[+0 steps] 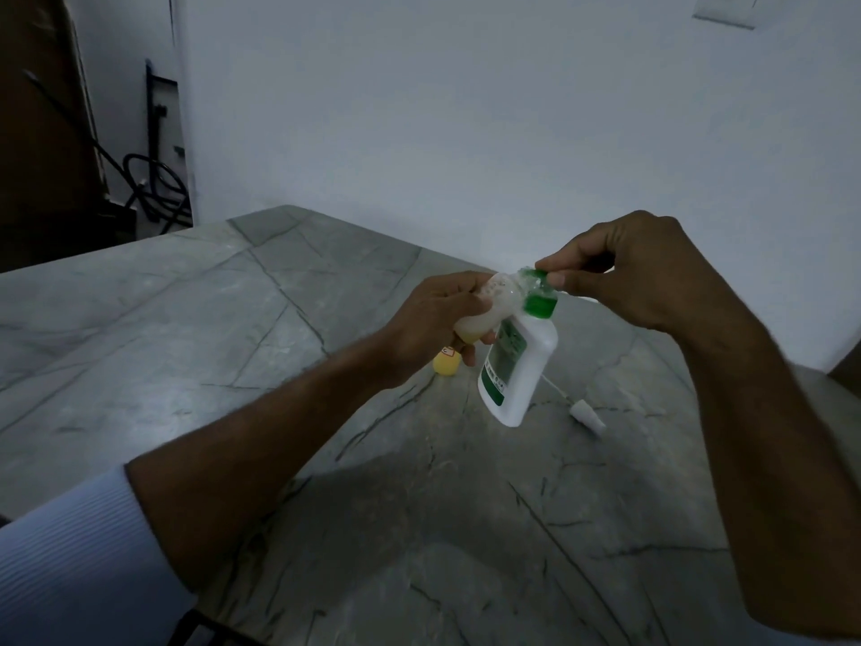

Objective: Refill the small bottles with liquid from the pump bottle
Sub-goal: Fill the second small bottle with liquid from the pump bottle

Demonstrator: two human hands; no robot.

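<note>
Green-capped white bottle pinched by right hand; left hand gripping translucent bottle.

**Premises: dim, bare indoor room, type undetermined**

Grey marble-veined tabletop set against a plain white wall. Dark recess at left holds coiled black cables and a brown panel. Nothing marks it as home or workplace.
</note>
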